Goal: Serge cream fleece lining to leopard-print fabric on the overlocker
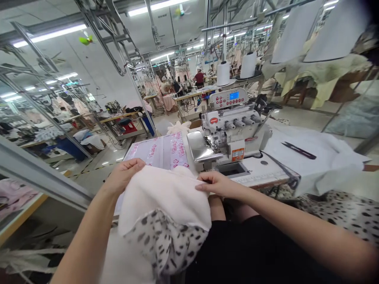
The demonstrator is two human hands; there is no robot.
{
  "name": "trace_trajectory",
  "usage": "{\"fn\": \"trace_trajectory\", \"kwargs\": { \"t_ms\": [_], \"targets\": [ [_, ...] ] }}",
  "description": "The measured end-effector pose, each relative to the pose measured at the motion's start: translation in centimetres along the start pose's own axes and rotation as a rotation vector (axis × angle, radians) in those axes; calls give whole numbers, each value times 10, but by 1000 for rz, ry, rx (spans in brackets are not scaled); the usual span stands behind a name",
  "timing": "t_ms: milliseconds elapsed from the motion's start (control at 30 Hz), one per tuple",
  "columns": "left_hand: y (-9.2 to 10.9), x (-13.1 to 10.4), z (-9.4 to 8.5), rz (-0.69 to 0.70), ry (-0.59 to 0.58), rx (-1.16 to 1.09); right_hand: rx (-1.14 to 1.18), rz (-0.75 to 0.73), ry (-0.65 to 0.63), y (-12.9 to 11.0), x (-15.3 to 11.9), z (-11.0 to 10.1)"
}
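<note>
A white fleecy fabric piece [166, 189] with a black-spotted section [166, 240] hangs between my two hands and drapes over my lap. My left hand [128, 173] pinches its upper left edge. With thumb and fingers, my right hand [214, 184] grips the upper right edge, near the front of the sewing machine. The overlock sewing machine [231, 130] stands just beyond, its metal plate [201, 146] facing the cloth. Part of the fabric's lower end runs out of view at the bottom.
Black thread snips [299, 150] lie on white cloth [328, 165] right of the machine. A plastic-covered table extension [160, 152] with pink print is at the left. White thread cones [223, 74] stand behind. Spotted fabric [340, 213] hangs lower right; a metal post [44, 169] rises at left.
</note>
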State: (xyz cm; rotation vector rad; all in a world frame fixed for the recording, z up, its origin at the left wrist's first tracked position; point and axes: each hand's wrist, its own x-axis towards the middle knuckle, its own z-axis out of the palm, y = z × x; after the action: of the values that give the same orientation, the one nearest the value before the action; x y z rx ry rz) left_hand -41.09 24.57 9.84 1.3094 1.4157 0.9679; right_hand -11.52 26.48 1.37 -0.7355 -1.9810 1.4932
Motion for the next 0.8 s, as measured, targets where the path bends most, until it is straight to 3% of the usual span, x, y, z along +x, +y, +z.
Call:
{"fn": "trace_trajectory", "kwargs": {
  "t_ms": [133,300,400,467,533,600,700,800],
  "targets": [
    [-7,11,-9,-34,-39,44,-28,7,63,6,-5,-8],
    [1,-2,-27,-24,-93,155,158,62,32,-34,-16,-23],
    [21,-7,-44,57,101,234,172,62,-94,-52,-23,-35],
    [34,2,-54,144,263,290,186,94,-157,-48,-23,-38],
    [42,19,-57,223,337,353,245,139,-165,-33,-20,-37],
    [44,40,-50,264,350,523,304,159,-117,-13,-16,-31],
    [33,60,-22,330,414,814,329,135,8,13,-11,-23],
    [4,48,13,393,488,938,291,148,126,26,-12,-23]
  ]
}}
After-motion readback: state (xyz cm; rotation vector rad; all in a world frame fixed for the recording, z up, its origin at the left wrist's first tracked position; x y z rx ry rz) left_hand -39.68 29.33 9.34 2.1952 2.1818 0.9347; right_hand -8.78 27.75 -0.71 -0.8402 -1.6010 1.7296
